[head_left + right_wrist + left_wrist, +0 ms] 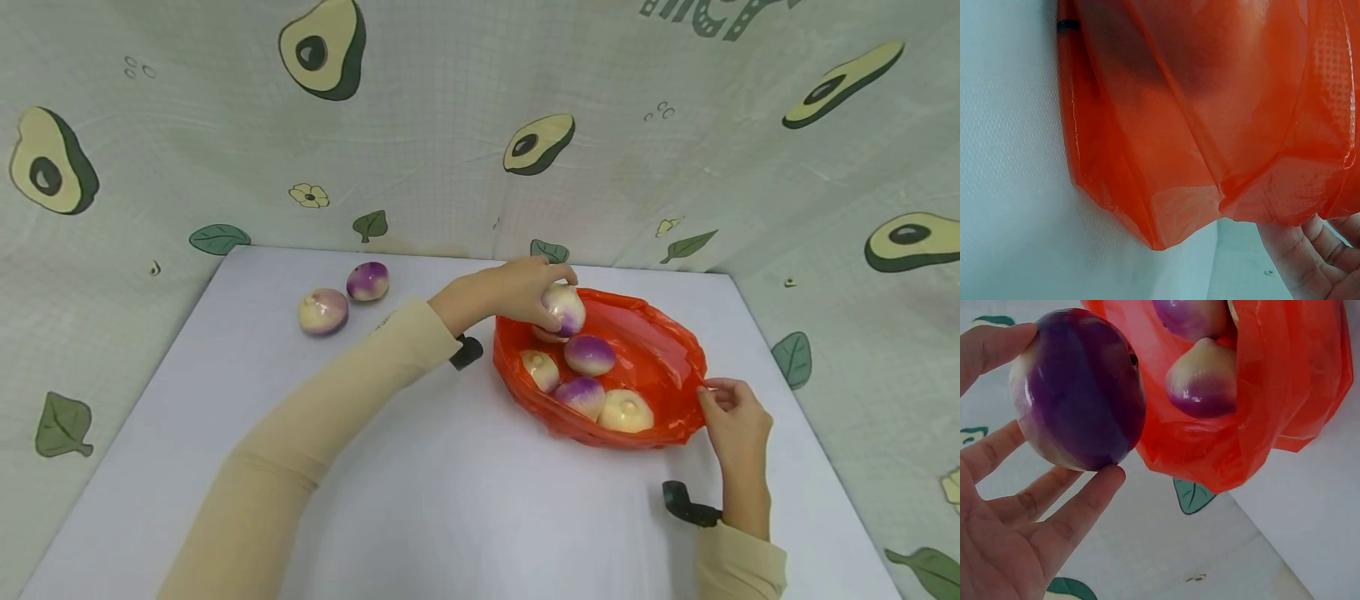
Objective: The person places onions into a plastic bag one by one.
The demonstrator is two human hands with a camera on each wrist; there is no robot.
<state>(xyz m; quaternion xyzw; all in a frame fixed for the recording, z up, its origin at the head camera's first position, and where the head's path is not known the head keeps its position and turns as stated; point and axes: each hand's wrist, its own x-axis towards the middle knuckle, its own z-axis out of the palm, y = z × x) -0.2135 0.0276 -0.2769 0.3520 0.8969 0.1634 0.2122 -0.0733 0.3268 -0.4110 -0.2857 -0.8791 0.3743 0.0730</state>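
My left hand (521,290) grips a purple-and-white turnip (567,310) above the left back part of an open red plastic bag (660,346). In the left wrist view, the thumb and fingers spread around this turnip (1082,394), its purple side facing the camera. Several more turnips lie inside the bag, among them a purple-topped one (589,356) and a pale one (626,411). At the bag's right rim, my right hand (738,421) pinches the plastic edge between thumb and fingers. The right wrist view shows the bag's side (1179,144) hiding part of that hand's fingers (1291,250).
Two turnips stay outside the bag on the white table (450,500): a pale pinkish one (323,312) and a purple-topped one (368,282), both at the back left. Behind the table hangs a cloth (435,108) with avocado prints.
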